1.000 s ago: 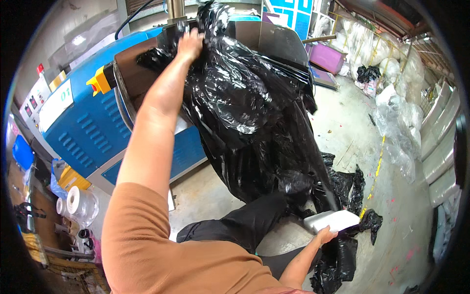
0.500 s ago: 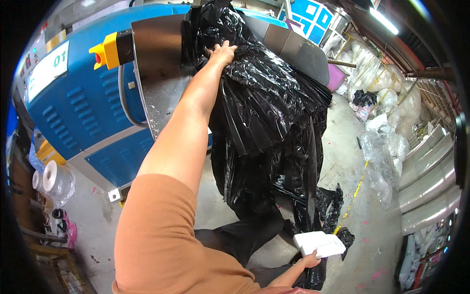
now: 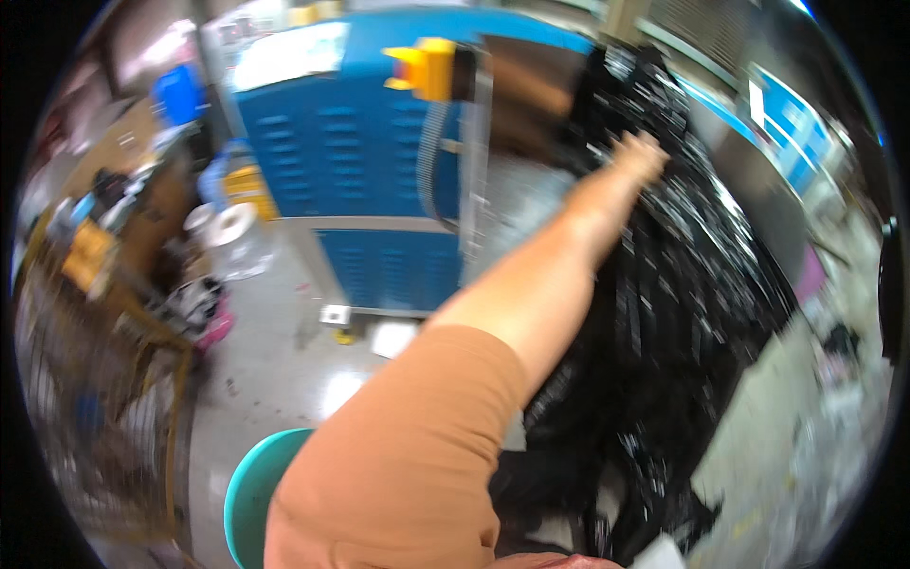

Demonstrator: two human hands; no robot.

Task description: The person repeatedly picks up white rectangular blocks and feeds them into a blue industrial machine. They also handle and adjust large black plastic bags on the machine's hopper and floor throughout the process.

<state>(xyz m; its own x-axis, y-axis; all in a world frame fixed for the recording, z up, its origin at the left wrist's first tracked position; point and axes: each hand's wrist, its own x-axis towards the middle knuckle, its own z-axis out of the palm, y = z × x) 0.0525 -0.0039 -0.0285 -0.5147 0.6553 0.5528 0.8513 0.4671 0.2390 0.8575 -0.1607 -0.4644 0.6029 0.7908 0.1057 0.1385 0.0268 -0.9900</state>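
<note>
Black plastic sheeting [image 3: 682, 294], glossy and creased, draped down the front of a blue machine [image 3: 389, 266] toward the floor [image 3: 284, 370]. On its upper part, the left hand [image 3: 640, 159], at the end of an outstretched bare forearm [image 3: 531, 270]; fingers too blurred to tell whether gripping or lying flat. Right hand outside the view, its state impossible to tell. At the lower edge, beside the sheeting, part of a white object [image 3: 661, 553]. To the left, a brownish metal panel [image 3: 531, 90], then a yellow control box [image 3: 431, 68] above a curving gray conduit [image 3: 431, 161]. Farther left, a roll of clear film [image 3: 235, 228]. Just beside a brown sleeve [image 3: 398, 446], a round teal bin [image 3: 245, 484].
</note>
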